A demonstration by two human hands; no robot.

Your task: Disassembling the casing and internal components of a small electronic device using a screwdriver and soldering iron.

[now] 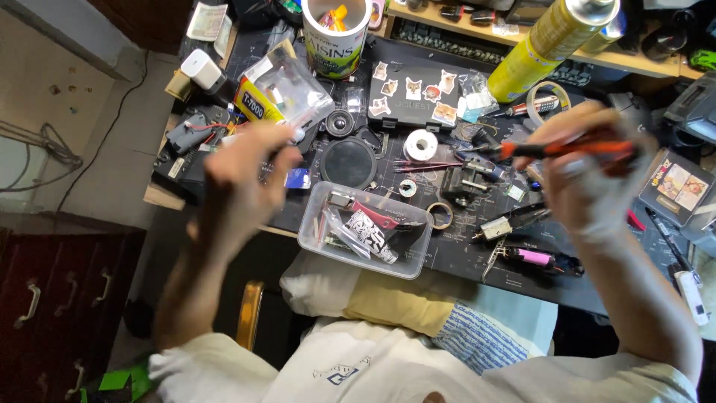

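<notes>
My right hand (589,179) is closed around an orange-handled tool (567,148) whose dark tip points left over the black work mat (462,246). My left hand (242,179) is raised and blurred at the mat's left edge, fingers pinched on something small and pale that I cannot make out, just below a clear plastic bag (287,86). Between the hands lie a clear plastic tray (313,239) with pliers and small packets, a round black disc (347,163), a spool of solder wire (421,145) and a small vise (466,183).
A yellow spray can (548,41) and a white tub (335,33) stand at the back. A black case with cat stickers (414,93), a tape roll (548,101), a pink battery (533,257) and pens (671,242) crowd the mat. A dark drawer cabinet (52,298) stands left.
</notes>
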